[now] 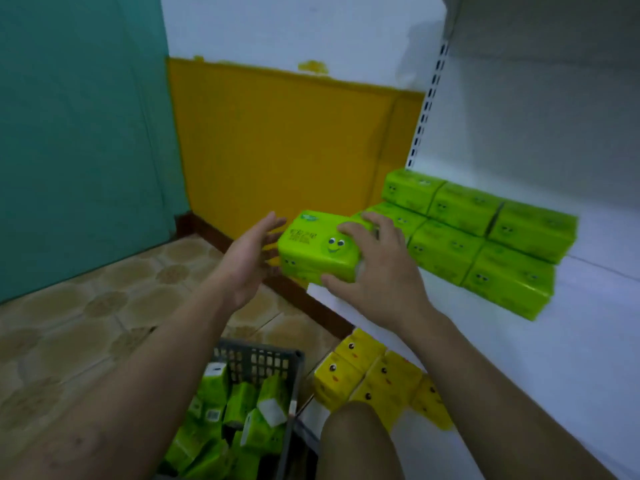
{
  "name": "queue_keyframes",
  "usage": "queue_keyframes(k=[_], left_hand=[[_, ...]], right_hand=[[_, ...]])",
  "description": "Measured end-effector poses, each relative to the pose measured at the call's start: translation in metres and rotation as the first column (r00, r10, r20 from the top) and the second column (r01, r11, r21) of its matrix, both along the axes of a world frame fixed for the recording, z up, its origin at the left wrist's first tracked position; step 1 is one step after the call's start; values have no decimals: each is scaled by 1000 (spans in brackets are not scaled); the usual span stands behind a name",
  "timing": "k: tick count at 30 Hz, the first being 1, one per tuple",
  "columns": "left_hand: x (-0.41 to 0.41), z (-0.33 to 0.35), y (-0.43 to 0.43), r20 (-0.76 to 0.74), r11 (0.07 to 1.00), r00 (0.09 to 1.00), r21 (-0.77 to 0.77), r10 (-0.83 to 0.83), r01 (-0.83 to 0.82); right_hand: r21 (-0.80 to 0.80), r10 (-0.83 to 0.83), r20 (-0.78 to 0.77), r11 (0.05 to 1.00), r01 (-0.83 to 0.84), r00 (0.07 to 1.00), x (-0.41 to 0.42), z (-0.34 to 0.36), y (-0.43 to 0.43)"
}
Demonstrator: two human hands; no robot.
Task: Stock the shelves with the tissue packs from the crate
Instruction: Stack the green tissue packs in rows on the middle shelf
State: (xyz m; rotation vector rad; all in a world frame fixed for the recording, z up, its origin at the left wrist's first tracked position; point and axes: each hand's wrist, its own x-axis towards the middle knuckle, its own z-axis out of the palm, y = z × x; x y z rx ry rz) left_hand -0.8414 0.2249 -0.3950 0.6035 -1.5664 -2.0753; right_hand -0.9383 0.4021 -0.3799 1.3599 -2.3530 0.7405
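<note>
Knee: on my feed a bare knee [360, 441] sat at the bottom edge, just right of the crate.
Crate: the dark slatted crate [263, 362] stood on the tiled floor [104, 323], with loose green packs [242, 410] jumbled inside it.
Lower shelf: I saw yellow tissue packs [367, 379] lined up under the white shelf, beside the crate.
Right hand: the right hand [377, 271] gripped the green tissue pack, fingers curled over its top and thumb pressed at its near lower edge.
Left hand: the left hand [249, 258] was held flat, fingers straight and loosely together, just beside the pack's left end. I could not tell whether it touched.
Held pack: the green tissue pack [318, 247] was at the left front corner of the white shelf [519, 358], smiley face up. I could not tell whether it rested there.
Shelf stack: stacked green packs [485, 237] lay two layers high, just right of the held pack.
Back: a slotted upright [429, 102] rose behind the stack. A yellow wall panel [277, 140] and a teal wall [79, 133] stood farther left.
</note>
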Motion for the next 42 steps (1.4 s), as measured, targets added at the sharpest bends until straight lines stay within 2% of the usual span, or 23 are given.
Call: queue_keyframes(k=[3,7,11,14,17,21,24,26,28,30,33,35,39,42], left_hand=[[-31,6,18,97,971,993,-235,66,-41],[-70,8,32,197,910,978,-414,71,17],[-98,3,40,222,895,975,-439,22,80],[-107,-7,37,327,772,943,-615,61,163],[-110,-14,29,345,758,937,-624,50,189],[-109,-18,24,295,774,955,-610,22,170],[-99,-17,22,222,859,975,-495,-20,130],[-86,-19,18,177,881,984,-468,23,64],[-69,-25,9,144,877,985,-481,93,-13],[-48,-38,-5,135,876,977,-476,167,-84],[-9,-70,-35,166,879,946,-440,280,-183],[19,-100,-58,238,876,904,-422,355,-233],[75,-171,-103,424,883,794,-369,437,-289],[113,-226,-135,591,898,676,-324,439,-299]], right_hand=[[-84,-112,113,989,122,987,-57,18,0],[-132,-203,225,963,236,953,-126,31,-7],[-20,-295,209,952,306,932,-164,29,-17],[74,-364,157,931,357,918,-180,20,-16],[103,-415,35,907,409,909,-184,14,-13],[177,-460,-19,872,456,888,-176,24,-15],[164,-484,-54,858,486,873,-151,33,-17],[12,-427,-68,904,428,902,-122,34,-22],[-161,-285,-39,948,276,958,-84,29,-33],[-202,-111,41,972,117,993,-41,17,-49],[-160,72,164,986,-46,984,16,-20,-83],[-71,115,286,993,-99,951,42,-55,-109],[248,84,511,939,-240,856,62,-134,-158],[381,35,638,854,-355,769,66,-191,-183]])
